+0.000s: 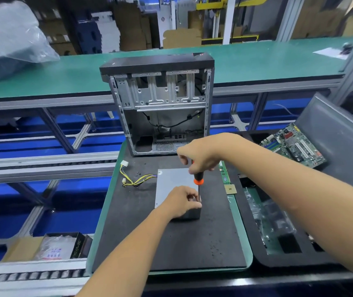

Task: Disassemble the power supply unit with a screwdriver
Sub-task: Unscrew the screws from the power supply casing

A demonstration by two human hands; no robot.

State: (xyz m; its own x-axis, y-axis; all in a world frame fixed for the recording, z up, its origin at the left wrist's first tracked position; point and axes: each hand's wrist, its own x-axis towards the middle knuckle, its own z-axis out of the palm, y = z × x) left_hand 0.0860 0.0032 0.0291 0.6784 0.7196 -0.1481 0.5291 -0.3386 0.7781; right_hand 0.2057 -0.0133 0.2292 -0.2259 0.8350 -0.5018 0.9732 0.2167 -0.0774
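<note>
The grey metal power supply unit [172, 183] lies flat on the black mat [171, 243], its yellow and black cables [136, 180] trailing to the left. My right hand [201, 156] grips the top of a black and orange screwdriver [198, 179] held upright, its shaft reaching down to the unit's near right corner. My left hand [181, 201] rests on that corner, fingers curled round the shaft near the tip. The tip itself is hidden by my fingers.
An opened, emptied computer case [160, 103] stands upright behind the unit. A green motherboard [295, 145] lies in a grey tray at the right, and a memory stick [224, 174] and a chip [231, 189] lie at the mat's right edge. A cardboard box [49, 247] sits at lower left.
</note>
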